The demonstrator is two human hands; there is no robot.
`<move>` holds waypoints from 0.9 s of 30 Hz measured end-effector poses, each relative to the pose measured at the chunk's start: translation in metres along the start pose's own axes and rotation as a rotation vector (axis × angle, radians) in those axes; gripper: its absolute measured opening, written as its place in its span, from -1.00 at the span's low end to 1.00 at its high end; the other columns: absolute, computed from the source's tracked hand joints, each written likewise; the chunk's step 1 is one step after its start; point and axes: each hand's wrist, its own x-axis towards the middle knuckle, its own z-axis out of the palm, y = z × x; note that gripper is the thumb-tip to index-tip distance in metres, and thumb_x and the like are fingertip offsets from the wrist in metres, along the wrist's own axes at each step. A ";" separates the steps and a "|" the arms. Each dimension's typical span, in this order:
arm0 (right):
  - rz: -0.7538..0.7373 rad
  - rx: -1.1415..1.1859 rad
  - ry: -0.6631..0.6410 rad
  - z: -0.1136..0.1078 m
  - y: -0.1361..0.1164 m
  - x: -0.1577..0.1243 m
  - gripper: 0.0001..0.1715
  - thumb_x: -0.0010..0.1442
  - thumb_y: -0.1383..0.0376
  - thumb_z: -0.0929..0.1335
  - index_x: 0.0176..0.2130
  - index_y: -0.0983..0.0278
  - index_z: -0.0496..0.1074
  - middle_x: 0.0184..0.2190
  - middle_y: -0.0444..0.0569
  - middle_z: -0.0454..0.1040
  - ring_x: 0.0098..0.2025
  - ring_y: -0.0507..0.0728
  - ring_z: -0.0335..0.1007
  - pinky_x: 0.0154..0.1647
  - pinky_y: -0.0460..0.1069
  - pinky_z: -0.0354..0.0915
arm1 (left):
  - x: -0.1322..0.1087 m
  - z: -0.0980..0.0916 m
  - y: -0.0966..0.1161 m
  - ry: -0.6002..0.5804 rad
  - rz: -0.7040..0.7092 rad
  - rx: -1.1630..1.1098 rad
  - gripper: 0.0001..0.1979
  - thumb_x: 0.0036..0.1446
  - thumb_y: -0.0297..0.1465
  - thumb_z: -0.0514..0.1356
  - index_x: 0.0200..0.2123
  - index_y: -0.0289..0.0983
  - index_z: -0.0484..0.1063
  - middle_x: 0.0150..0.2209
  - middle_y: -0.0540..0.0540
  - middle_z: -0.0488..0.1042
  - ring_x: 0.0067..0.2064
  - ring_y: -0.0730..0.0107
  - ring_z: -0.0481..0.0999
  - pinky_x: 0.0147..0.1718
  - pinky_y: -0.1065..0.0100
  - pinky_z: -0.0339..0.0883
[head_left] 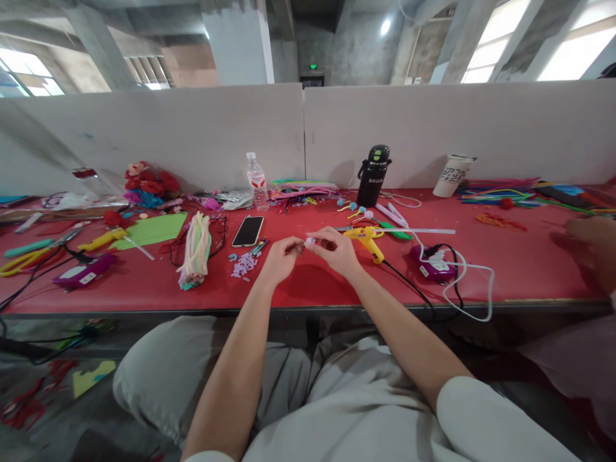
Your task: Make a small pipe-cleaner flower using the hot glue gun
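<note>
My left hand and my right hand meet over the red table, fingers pinched together on a small white and pink craft piece held between them. A little heap of pale purple bits lies just left of my left hand. A black phone rests beyond it. A yellow glue gun lies right beside my right hand, its black cable running off the table's front edge.
A bundle of pastel pipe cleaners, green paper, a water bottle, black flask, white cup and purple power strip sit on the table. Another person's hand is at the right.
</note>
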 end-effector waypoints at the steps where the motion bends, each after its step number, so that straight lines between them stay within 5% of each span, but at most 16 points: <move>1: -0.007 0.001 0.004 0.000 0.001 0.000 -0.71 0.12 0.11 0.45 -0.16 0.15 0.57 -0.35 -0.09 0.41 -0.45 0.01 0.19 -0.42 -0.03 0.18 | 0.000 0.000 0.000 -0.004 0.002 0.004 -0.82 0.10 -0.43 0.12 -0.30 -0.30 0.52 -0.38 -0.07 0.52 -0.31 0.37 0.48 -0.26 0.36 0.34; 16: -0.015 0.047 0.019 0.000 0.004 0.001 -0.45 0.00 0.12 0.52 -0.01 0.17 0.48 -0.31 -0.11 0.35 -0.45 -0.01 0.18 -0.44 -0.05 0.20 | -0.001 0.000 0.003 0.011 -0.001 -0.038 -0.84 0.14 -0.35 0.16 -0.34 -0.31 0.48 -0.38 -0.06 0.50 -0.30 0.36 0.46 -0.26 0.38 0.31; 27: -0.019 -0.043 0.051 0.002 -0.002 -0.001 -0.68 0.11 0.07 0.45 -0.22 0.23 0.54 -0.36 -0.07 0.40 -0.46 0.00 0.19 -0.44 -0.05 0.20 | -0.001 0.001 0.003 0.014 0.007 -0.027 -0.82 0.12 -0.39 0.16 -0.27 -0.31 0.54 -0.36 -0.08 0.55 -0.29 0.35 0.50 -0.24 0.36 0.35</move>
